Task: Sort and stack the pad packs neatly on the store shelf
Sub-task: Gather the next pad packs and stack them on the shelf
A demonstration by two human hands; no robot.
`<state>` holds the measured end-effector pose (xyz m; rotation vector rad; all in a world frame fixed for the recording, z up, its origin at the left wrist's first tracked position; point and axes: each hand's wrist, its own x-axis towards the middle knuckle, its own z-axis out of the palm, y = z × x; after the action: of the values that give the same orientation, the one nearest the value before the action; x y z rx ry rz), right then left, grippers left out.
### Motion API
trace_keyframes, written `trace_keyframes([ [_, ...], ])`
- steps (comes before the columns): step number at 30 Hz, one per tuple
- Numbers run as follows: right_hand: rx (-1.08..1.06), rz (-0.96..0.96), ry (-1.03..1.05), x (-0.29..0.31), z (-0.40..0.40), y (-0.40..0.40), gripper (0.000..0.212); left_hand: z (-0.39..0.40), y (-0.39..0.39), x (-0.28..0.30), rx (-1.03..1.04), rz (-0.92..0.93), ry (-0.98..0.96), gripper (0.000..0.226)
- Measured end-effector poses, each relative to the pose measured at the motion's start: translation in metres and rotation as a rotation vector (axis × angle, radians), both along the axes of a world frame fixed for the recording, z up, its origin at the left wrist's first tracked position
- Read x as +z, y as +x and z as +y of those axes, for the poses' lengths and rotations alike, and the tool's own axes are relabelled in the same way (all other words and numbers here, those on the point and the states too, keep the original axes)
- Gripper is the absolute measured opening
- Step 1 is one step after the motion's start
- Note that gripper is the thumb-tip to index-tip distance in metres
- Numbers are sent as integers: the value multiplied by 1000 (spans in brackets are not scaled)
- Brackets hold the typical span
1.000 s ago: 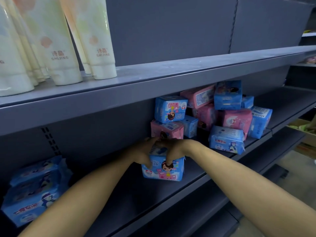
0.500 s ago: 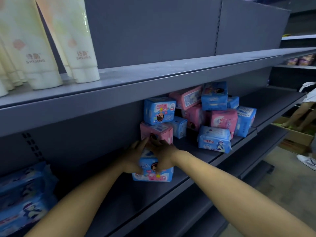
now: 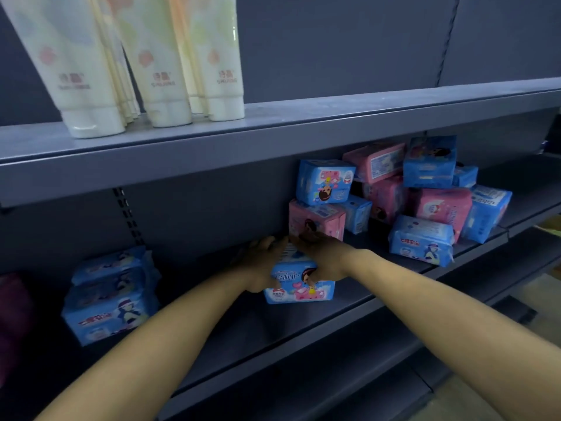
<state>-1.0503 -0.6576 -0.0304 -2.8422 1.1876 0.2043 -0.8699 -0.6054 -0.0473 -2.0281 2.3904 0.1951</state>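
Here, from the neat blue stack at the left, past the left hand and right hand, fingers curled round a blue pack resting on the shelf, to the jumbled pile, these look light, soft and slippery, best gripped by the sides.
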Motion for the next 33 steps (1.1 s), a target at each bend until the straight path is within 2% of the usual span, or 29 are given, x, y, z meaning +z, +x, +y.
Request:
trace_keyframes([
  [8, 94, -159, -10, -6, 35, 39, 81, 39, 39, 9, 80, 6, 31, 102],
  [14, 113, -256, -37, -3, 66, 76, 77, 73, 76, 20, 119, 27, 29, 100],
  [19, 109, -318, -89, -3, 98, 94, 63, 107, 95, 17, 139, 54, 38, 95],
  [28, 75, -382, -142, -4, 161, 93, 60, 164, 98, 20, 85, 26, 7, 93],
  [33, 55, -349, -129, -7, 192, 95, 64, 195, 101, 18, 71, 32, 11, 94],
])
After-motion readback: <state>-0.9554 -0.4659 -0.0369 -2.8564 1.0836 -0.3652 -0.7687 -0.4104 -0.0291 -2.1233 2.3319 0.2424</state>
